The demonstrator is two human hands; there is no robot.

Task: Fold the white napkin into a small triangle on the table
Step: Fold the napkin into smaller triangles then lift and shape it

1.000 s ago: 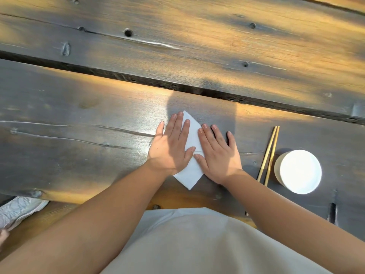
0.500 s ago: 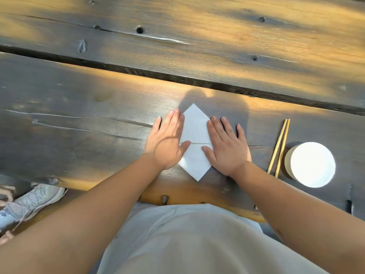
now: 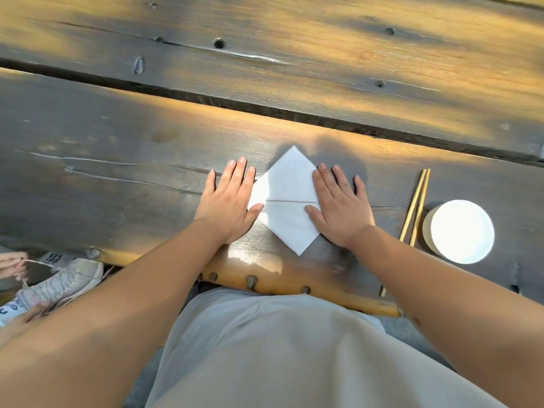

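The napkin (image 3: 287, 201) lies flat on the table (image 3: 117, 178) as a white diamond, one corner pointing away from the person and one toward them, with a crease running straight across its middle. It sits between the two hands.

The left hand (image 3: 228, 201) lies palm down with its fingers straight and slightly spread. Most of it rests on the wood just left of the napkin; only the thumb tip and the edge of the forefinger touch the napkin's left corner. The right hand (image 3: 340, 206) is also flat and palm down, fingers straight and a little apart. Its thumb and forefinger lie on the napkin's right corner, the thumb tip close to the crease, while the other fingers rest on the table. Neither hand curls round or pinches anything.

Right of the right hand, apart from it, a pair of chopsticks (image 3: 413, 210) lies side by side. Just beyond them stands a white bowl (image 3: 459, 231). Far to the left of the left hand, below the table's edge, a shoe (image 3: 63, 282) shows.
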